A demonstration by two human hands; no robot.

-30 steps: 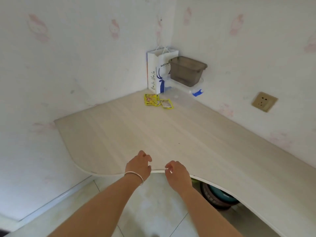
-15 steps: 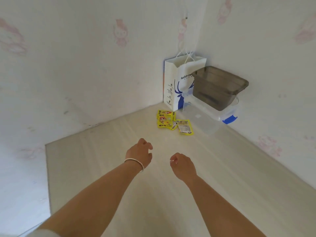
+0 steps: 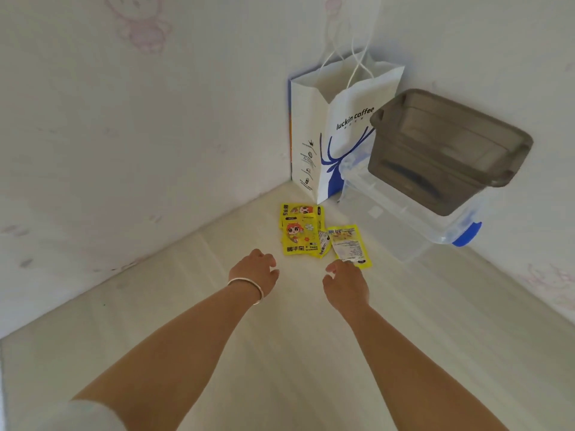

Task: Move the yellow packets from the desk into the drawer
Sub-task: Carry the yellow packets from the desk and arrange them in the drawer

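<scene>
Several yellow packets lie overlapping on the pale wooden desk near its back corner. The front-facing packet shows a cartoon face; another packet lies face down to its right. My left hand, with a thin bracelet on the wrist, hovers just short of the left packet, fingers loosely apart and empty. My right hand is at the near edge of the face-down packet, fingers curled and spread; whether it touches is unclear. No drawer is in view.
A white and blue paper bag stands in the corner behind the packets. To the right, a grey plastic box sits on a clear box with a blue clip. Wallpapered walls close in the desk on two sides.
Both hands have reached forward from the desk's front edge to the packets in the corner. The view has closed in on the corner.
</scene>
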